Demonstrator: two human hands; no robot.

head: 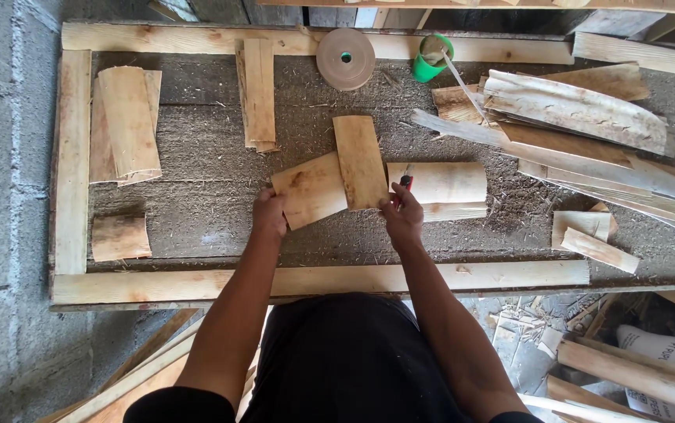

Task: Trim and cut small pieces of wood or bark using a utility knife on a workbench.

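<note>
wooden veneer sheets (361, 160), two held, one tape roll (345, 58)

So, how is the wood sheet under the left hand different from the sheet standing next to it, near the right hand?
The tilted sheet lies slanted, its lower left corner held by the left hand; the upright sheet points away from the person, beside the right hand. The tilted sheet looks wider, the upright sheet narrower and longer. The upright sheet overlaps the tilted sheet's edge. Both are thin pale wood on the workbench.

light: soft even daylight | shadows: faint | focus: sharp | edges: slight wide-angle bend
</note>
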